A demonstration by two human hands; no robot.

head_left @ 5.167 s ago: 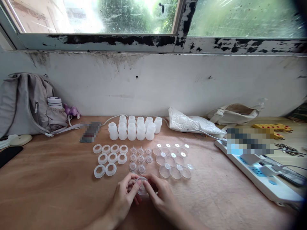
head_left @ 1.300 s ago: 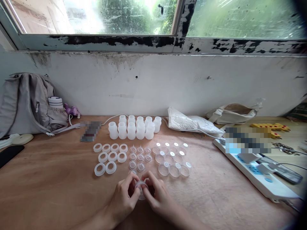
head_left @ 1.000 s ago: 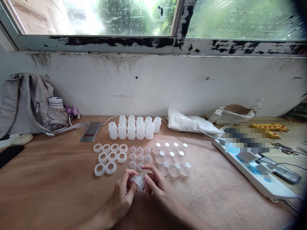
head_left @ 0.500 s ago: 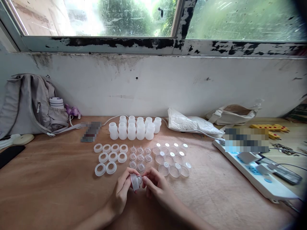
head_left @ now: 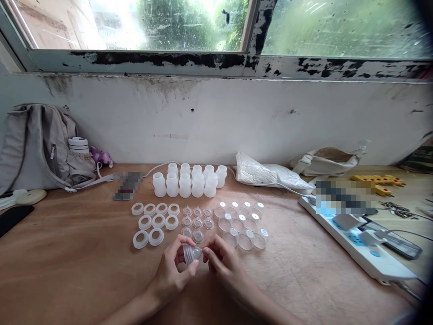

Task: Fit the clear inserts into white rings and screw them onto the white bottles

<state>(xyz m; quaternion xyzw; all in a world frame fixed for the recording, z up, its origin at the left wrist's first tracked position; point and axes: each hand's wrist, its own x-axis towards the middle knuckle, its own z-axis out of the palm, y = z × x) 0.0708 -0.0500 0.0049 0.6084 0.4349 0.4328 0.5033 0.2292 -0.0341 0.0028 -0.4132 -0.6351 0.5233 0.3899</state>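
My left hand (head_left: 176, 266) grips a clear screw ring (head_left: 188, 255) tilted on its side, the thumb below and fingers above. A transparent bottle nipple (head_left: 196, 253) sticks out of the ring towards the right. My right hand (head_left: 221, 259) pinches the nipple's tip between thumb and fingers. Just beyond the hands lie several loose nipples (head_left: 197, 223) in rows. To their left are several screw rings (head_left: 145, 222), and to their right several clear domed caps (head_left: 245, 241). Behind them stand several small frosted bottles (head_left: 185, 186), upright and without lids.
A long white power strip (head_left: 355, 246) with plugs and cables runs along the right. A white plastic package (head_left: 270, 174) and a beige bag (head_left: 326, 161) lie by the wall. On the left are a grey backpack (head_left: 43, 144) and a blurred-out flat object (head_left: 127, 186).
My left thumb has moved outward along the ring towards the nipple. The nipple now looks stretched to a point at my right fingertips, where before it was rounded.
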